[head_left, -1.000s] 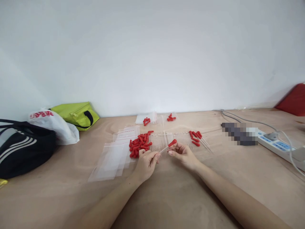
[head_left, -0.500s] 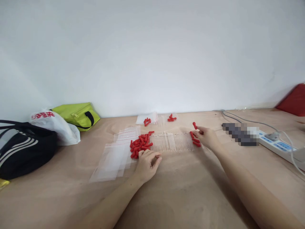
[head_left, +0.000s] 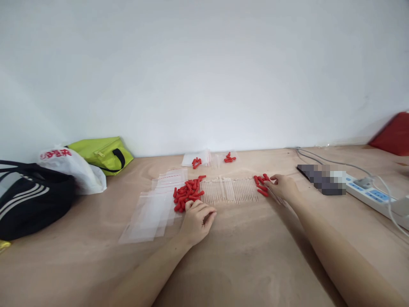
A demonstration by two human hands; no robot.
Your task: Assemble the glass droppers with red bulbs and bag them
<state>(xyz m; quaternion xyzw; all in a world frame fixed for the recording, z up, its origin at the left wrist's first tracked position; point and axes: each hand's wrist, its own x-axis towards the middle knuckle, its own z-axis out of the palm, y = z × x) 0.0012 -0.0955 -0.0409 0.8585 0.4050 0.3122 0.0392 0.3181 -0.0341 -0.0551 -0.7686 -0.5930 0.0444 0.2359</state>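
Note:
A row of thin, clear tubes (head_left: 228,189), like dropper pipes, lies side by side on the wooden table. At its left end is a heap of red rubber dropper bulbs (head_left: 188,192). My left hand (head_left: 198,217) rests at the heap's near edge, fingers loosely curled, with a small gap at the thumb and nothing visible in it. Several red bulbs (head_left: 262,191) lie at the row's right end. Just to their right, my right hand (head_left: 283,187) has its fingertips close to them, slightly apart, and no bulb shows in its grasp.
Overlapping clear zip bags (head_left: 143,217) lie left of the heap. Near the wall are more bags (head_left: 188,159) with a few red bulbs. A power strip (head_left: 367,189) with cables and a blurred dark object (head_left: 319,179) sit right. Bags, including a green one (head_left: 102,153), stand left.
My right hand has lowered the red bulb it held and let it go beside the others at the row's right end. My left hand has stayed in place.

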